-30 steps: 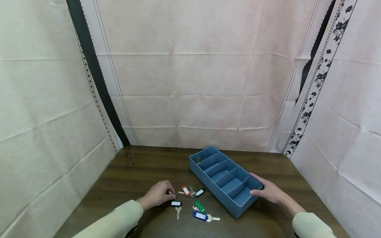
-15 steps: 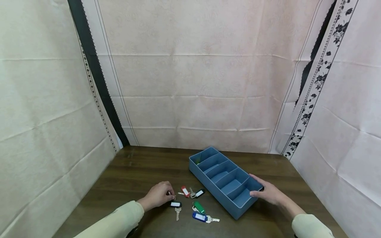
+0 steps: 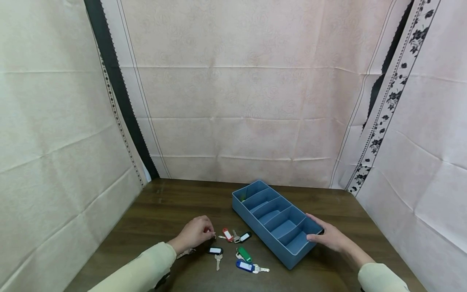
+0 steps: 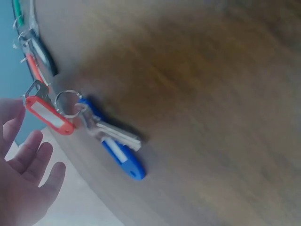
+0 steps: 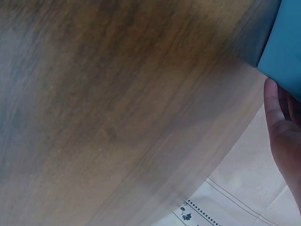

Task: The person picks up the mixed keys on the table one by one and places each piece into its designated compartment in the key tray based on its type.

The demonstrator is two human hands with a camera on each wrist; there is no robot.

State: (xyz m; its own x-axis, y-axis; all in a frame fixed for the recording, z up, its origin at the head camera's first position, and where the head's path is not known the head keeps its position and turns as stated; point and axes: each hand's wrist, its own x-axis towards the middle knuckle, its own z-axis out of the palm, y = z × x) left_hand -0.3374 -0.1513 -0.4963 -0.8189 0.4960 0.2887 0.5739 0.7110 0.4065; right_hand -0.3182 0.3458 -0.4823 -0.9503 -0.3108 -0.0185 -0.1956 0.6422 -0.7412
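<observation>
In the head view my left hand [image 3: 196, 233] bends over the table at the left of the keys. Its thumb and forefinger pinch the clip end of a red key tag [image 4: 49, 115], seen in the left wrist view; the other fingers are spread. Near it lies a key with a blue tag [image 4: 127, 160]. My right hand [image 3: 328, 235] grips the near right end of a blue divided tray [image 3: 262, 229], thumb at the rim. Between the hands lie keys with a red tag [image 3: 227, 234], a black tag [image 3: 245, 237], another black tag [image 3: 215, 250], a green tag [image 3: 244, 254] and a blue tag [image 3: 245, 266].
A small yellow-green item [image 3: 243, 198] shows in the tray's far left compartment. The dark wooden table [image 3: 189, 198] is enclosed by pale hanging cloths [image 3: 233, 101] at the back and both sides.
My left hand has moved slightly up and away from the near black tag, and a key below its wrist has come into view. The right hand and tray have stayed in place.
</observation>
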